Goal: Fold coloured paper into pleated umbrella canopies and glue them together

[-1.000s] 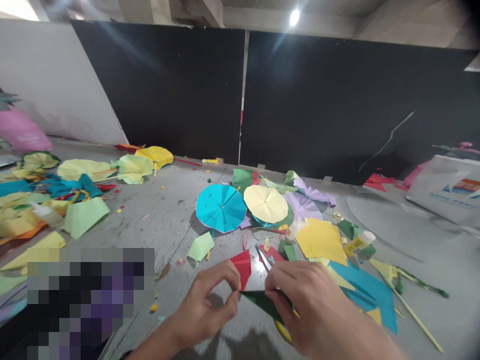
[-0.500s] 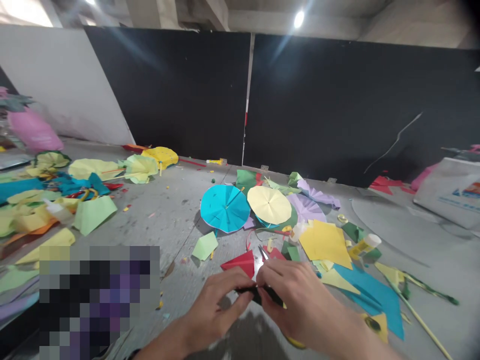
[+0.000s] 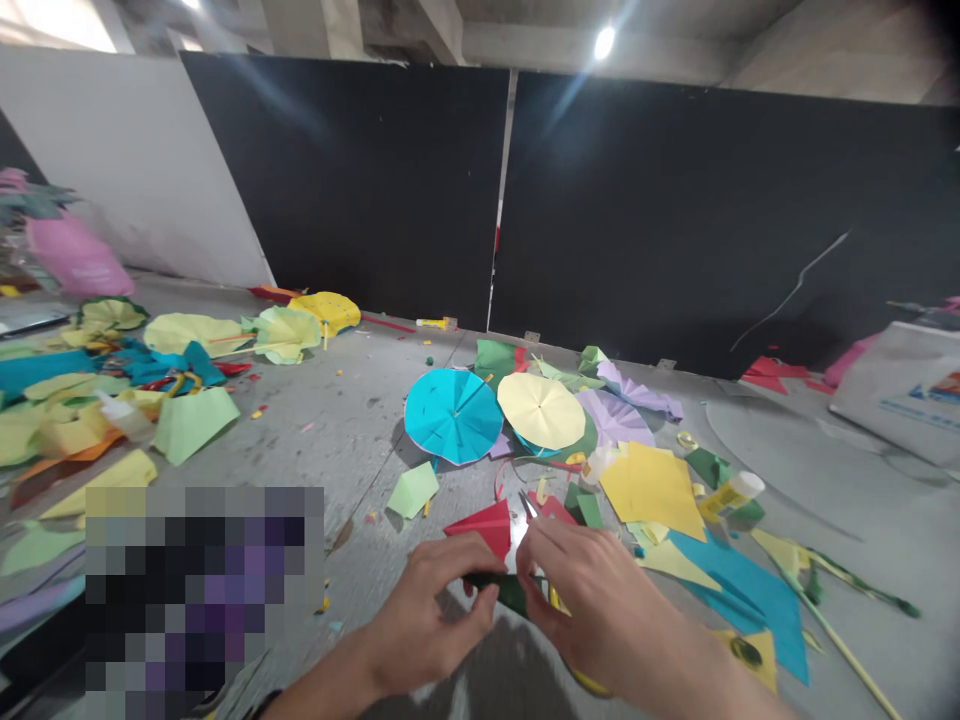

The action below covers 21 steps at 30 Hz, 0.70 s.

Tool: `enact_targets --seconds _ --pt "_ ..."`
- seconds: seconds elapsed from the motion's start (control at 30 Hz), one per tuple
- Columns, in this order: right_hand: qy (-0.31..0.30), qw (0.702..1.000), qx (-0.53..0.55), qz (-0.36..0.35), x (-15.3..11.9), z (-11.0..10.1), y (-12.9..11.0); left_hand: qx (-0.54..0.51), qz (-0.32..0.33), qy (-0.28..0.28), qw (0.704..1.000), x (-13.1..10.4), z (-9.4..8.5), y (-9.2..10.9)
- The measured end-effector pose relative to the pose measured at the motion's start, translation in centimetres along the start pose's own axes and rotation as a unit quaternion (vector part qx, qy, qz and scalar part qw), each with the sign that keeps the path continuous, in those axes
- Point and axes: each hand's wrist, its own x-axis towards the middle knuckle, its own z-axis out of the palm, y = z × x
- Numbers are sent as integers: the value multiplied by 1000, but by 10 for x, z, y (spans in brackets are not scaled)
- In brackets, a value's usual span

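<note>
A small dark green strip of paper (image 3: 510, 594) is held between my two hands, low in the middle. My left hand (image 3: 431, 610) pinches its left end, thumb below and fingers above. The right end is in the fingers of my right hand (image 3: 589, 590). Just beyond them lie a red folded paper (image 3: 484, 528) and scissors (image 3: 529, 503), whose yellow handle shows partly beneath my right hand. Farther off are a blue pleated paper disc (image 3: 454, 418) and a cream one (image 3: 540, 412).
Yellow sheets (image 3: 652, 490), a blue sheet (image 3: 757, 600) and a glue stick (image 3: 735, 495) lie to the right. Paper scraps and a light green piece (image 3: 193, 425) cover the left. A white bag (image 3: 900, 390) stands at the far right. Black boards (image 3: 375, 190) rise behind.
The fingers have shifted slightly on the green paper, and more of it shows between my hands. The whole view has moved a little.
</note>
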Motion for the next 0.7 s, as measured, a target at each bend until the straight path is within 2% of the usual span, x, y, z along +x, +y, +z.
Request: enact_targets --seconds 0.27,0.53,0.7 --pt "0 999 -26 -36 5 5 -10 -31 23 -30 999 6 5 3" --pt "32 999 -21 -25 1 1 -10 -3 47 -12 999 3 2 3" --pt "45 998 21 -45 5 2 -14 17 91 -5 996 1 2 4"
